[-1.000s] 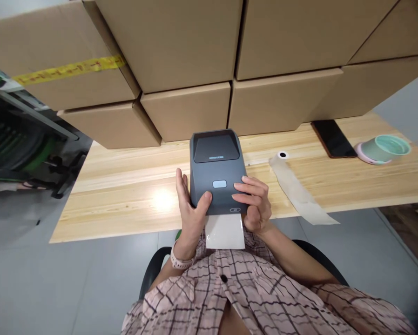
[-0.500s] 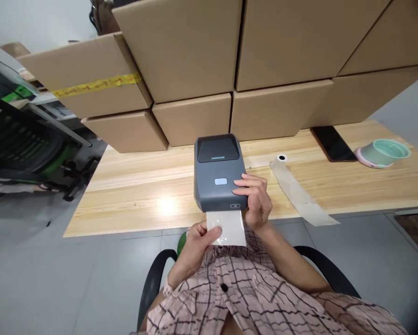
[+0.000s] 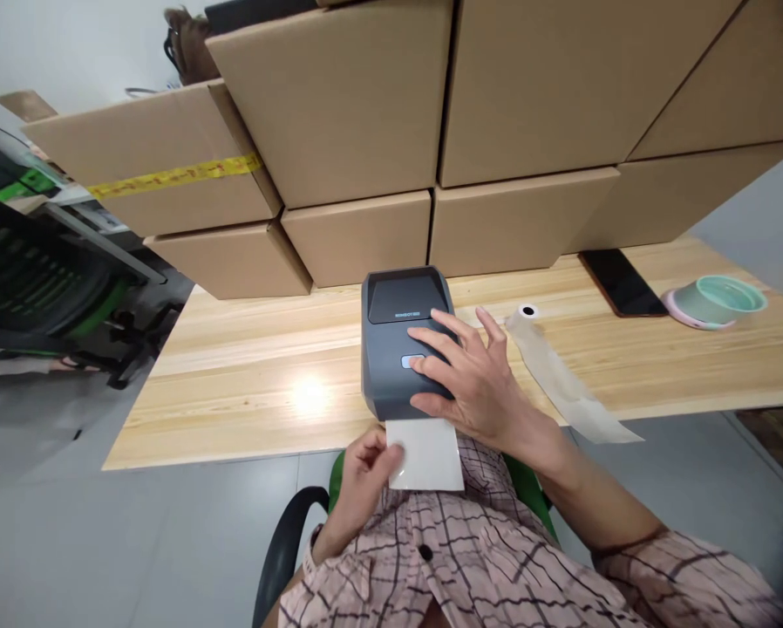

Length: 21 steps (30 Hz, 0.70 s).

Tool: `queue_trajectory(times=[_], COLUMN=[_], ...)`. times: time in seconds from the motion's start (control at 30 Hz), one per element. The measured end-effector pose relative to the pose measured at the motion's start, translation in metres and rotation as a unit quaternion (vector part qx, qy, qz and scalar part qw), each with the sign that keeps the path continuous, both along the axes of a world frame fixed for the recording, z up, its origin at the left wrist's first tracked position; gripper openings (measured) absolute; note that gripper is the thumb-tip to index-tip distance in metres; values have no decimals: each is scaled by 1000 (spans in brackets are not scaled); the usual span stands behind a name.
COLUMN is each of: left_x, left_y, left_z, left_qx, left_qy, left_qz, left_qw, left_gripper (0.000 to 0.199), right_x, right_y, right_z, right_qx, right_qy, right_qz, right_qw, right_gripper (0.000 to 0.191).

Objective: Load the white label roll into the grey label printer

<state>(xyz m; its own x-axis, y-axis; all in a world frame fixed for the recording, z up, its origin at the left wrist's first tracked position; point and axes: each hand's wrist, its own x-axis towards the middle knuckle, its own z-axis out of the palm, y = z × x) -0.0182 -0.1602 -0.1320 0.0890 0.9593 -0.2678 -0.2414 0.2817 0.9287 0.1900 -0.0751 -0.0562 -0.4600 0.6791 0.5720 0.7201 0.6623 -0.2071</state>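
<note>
A dark grey label printer (image 3: 386, 375) stands near the table's front edge, its lid closed. From its front slot hangs a strip of white label paper (image 3: 427, 458), over the table edge. My left hand (image 3: 365, 475) pinches the left edge of this paper between thumb and fingers. Across the printer's top lies my right hand (image 3: 470, 375), fingers spread, holding nothing; one fingertip rests on the light button (image 3: 406, 361), partly covering it.
A small roll with a translucent unrolled strip (image 3: 554, 371) lies to the right, its end past the table edge. Beyond are a phone (image 3: 622, 281) and a green cup (image 3: 718, 301). Stacked cardboard boxes (image 3: 356, 235) line the table's back. An office chair (image 3: 44, 288) stands at left.
My right hand has moved from the printer's front right corner onto its top, fingers spreading to the button. The left hand keeps the paper, and the view has tilted up slightly.
</note>
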Motion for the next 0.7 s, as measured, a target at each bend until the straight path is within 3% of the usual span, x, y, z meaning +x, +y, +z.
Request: queue_trajectory(times=[0.07,0.13,0.2,0.3,0.37,0.43,0.53,0.7], left_x=[-4,-6,-5,1,6,8,7,2], left_y=[5,12,20,26,27,28,30,33], left_z=[-1,0,0,-1,-4,-7,-9,-6], left_qx=[90,192,257,249,220,222,261,285], left_qy=[33,106,182,193,166,163,202,253], left_qz=[131,217,201,79,39,48,78,96], left_qw=[987,951,928,946,960,960,941,919], left_gripper=[30,18,42,76,80,77,67,59], right_x=[2,4,5,6,5,4,6,10], right_y=[5,5,-4,-26,-41,-50,-53,-50], right_z=[4,-4,-23,-65,-89,-103,-103,-86], right_qx=[-18,-39,-55,-107,-164,-198,-197,-188], right_qy=[-14,15,87,241,318,349,342,329], right_qz=[26,38,32,-6,-26,-33,-32,-35], right_qw=[999,998,994,965,933,915,918,925], right_gripper=[48,46,46,58,66,68,68,68])
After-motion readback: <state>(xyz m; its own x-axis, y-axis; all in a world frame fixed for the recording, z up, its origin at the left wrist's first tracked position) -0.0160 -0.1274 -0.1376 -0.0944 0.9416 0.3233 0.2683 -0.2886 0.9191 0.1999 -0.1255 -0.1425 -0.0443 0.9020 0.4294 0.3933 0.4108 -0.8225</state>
